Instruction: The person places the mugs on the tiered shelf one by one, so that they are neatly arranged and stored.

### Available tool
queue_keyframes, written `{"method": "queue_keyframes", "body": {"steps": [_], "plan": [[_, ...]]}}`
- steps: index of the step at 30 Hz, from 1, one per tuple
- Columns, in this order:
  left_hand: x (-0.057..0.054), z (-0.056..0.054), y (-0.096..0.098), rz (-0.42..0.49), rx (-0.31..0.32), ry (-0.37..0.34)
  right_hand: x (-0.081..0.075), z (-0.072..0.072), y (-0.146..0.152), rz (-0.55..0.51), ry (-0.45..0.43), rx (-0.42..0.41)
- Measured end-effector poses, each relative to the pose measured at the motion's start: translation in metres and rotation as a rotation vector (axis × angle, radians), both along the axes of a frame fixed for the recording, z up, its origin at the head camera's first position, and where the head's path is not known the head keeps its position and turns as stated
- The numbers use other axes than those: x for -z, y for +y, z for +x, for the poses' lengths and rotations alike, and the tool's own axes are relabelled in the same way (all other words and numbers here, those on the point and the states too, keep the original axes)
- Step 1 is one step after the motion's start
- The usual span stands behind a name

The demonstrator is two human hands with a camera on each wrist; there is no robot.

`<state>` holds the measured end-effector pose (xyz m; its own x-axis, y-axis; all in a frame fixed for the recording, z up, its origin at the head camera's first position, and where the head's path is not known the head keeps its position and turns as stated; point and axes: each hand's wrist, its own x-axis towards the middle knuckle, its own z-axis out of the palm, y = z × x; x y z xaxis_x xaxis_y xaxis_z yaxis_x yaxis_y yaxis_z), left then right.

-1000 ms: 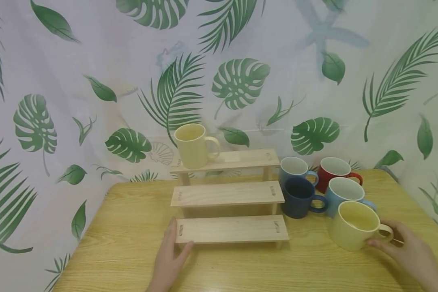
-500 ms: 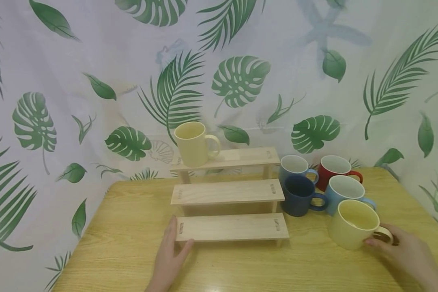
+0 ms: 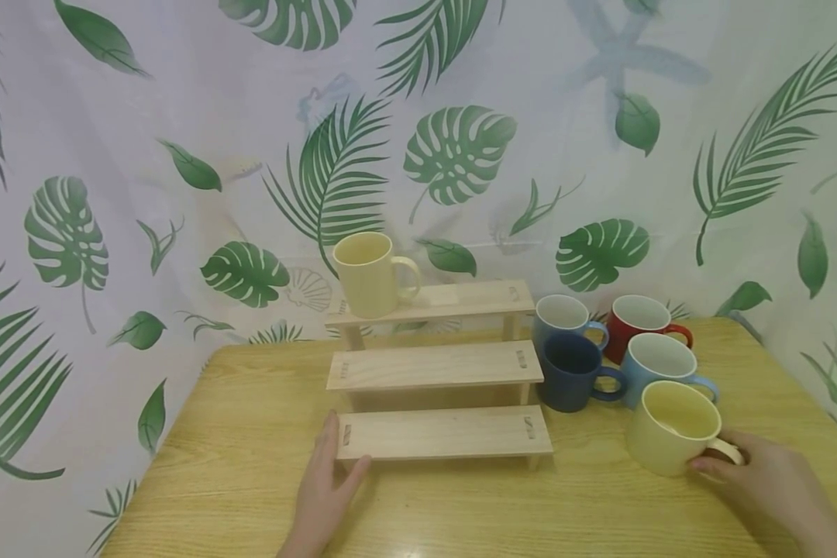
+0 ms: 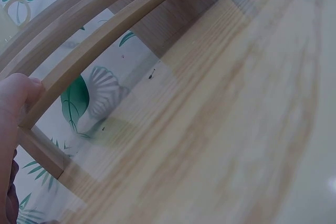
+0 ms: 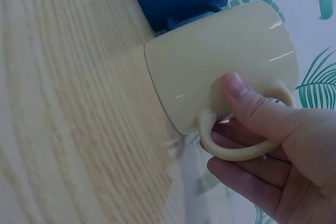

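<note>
My left hand (image 3: 324,488) grips the left end of the lowest step of a pale wooden three-step shelf (image 3: 442,434), thumb along the front edge and fingers along the side. In the left wrist view the thumb (image 4: 23,88) lies against that step's front corner. My right hand (image 3: 774,473) holds a pale yellow mug (image 3: 669,434) by its handle. The right wrist view shows the thumb (image 5: 239,88) pressing the mug's wall and the other fingers at the handle loop (image 5: 236,153). Another pale yellow mug (image 3: 364,279) stands upright on the top step's left end.
Right of the shelf several mugs stand close together: a dark blue one (image 3: 568,376), a light blue one (image 3: 561,310), a red one (image 3: 621,341) and another light blue one (image 3: 659,360). A leaf-printed curtain (image 3: 460,70) hangs behind the wooden table (image 3: 251,434).
My right hand and the yellow mug in it have shifted slightly left. The left hand keeps its place on the shelf, and the other mugs stay put.
</note>
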<state>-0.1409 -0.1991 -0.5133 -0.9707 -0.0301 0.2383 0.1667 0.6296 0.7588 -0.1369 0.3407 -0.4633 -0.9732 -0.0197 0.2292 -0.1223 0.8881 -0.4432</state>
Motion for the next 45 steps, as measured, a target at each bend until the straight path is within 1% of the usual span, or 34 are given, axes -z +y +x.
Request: {"method": "queue_keyframes", "body": {"steps": [6, 12, 16, 24, 33, 36, 38, 41, 43, 45], "plan": [[0.001, -0.001, 0.0, -0.003, 0.0, 0.0, -0.001, 0.002, -0.006, 0.011, -0.027, 0.006], [0.001, 0.0, 0.0, -0.012, -0.003, 0.005, 0.001, 0.002, -0.007, 0.024, 0.0, -0.004], [0.001, -0.001, 0.0, -0.016, -0.002, 0.008, 0.002, 0.002, -0.006, 0.032, 0.042, -0.024], [0.003, -0.001, 0.0, -0.003, -0.002, 0.002, 0.002, 0.002, -0.008, 0.064, 0.069, -0.043], [0.002, -0.002, -0.001, -0.001, 0.003, 0.005, 0.003, 0.0, -0.016, 0.018, 0.083, -0.044], [0.002, -0.002, -0.001, -0.004, 0.007, 0.004, 0.003, -0.002, -0.019, 0.019, 0.064, -0.044], [0.001, -0.001, -0.001, 0.0, 0.009, 0.001, 0.001, -0.002, -0.021, 0.013, 0.045, -0.042], [0.0, -0.001, -0.001, 0.005, 0.008, -0.003, -0.007, -0.002, -0.024, -0.01, 0.026, -0.041], [0.0, -0.001, 0.0, 0.006, 0.008, -0.003, -0.015, -0.001, -0.026, -0.039, 0.001, -0.036], [-0.001, -0.001, 0.0, 0.006, 0.006, -0.005, -0.025, -0.002, -0.03, -0.048, -0.005, -0.041]]}}
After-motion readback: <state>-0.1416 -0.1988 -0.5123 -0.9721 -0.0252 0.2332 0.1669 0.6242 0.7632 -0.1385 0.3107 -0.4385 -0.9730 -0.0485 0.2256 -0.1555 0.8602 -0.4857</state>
